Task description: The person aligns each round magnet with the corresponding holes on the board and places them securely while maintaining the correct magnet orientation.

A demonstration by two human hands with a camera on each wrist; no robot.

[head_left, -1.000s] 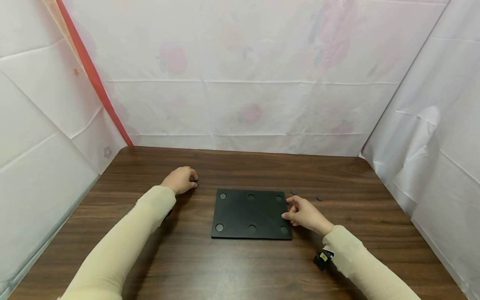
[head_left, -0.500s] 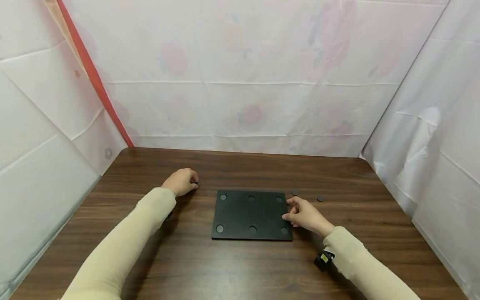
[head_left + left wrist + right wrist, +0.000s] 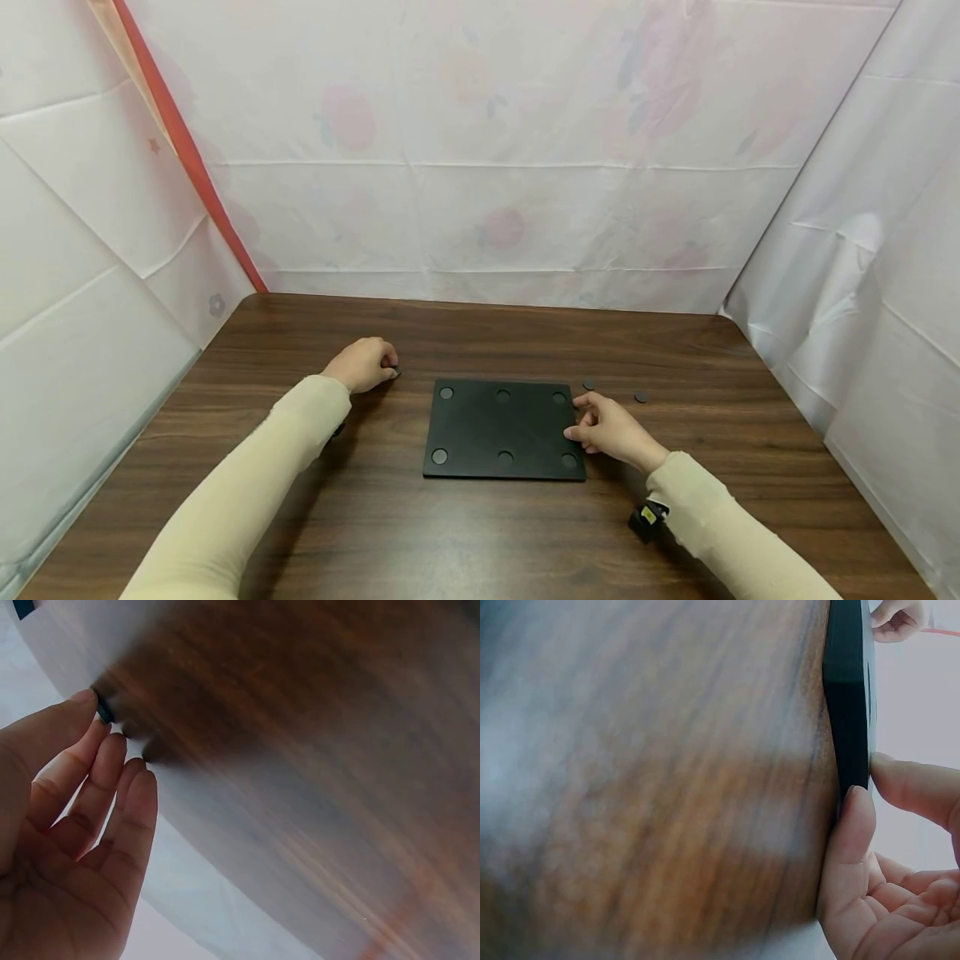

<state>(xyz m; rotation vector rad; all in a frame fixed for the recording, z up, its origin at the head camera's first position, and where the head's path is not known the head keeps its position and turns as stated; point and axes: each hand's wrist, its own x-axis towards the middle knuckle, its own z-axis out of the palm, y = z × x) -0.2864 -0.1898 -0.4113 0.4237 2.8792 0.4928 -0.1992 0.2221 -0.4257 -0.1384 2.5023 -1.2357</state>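
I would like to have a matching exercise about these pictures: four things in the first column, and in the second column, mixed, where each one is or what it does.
Column 1
1. left hand
2. right hand
3. two loose discs
4. red strip

Column 2
A. lying on the brown table, held by no hand
B. slanting down beside the white curtain
C. pinching a small dark piece
D. touching the right edge of the black board

Right pairs: 1-C, 2-D, 3-A, 4-B
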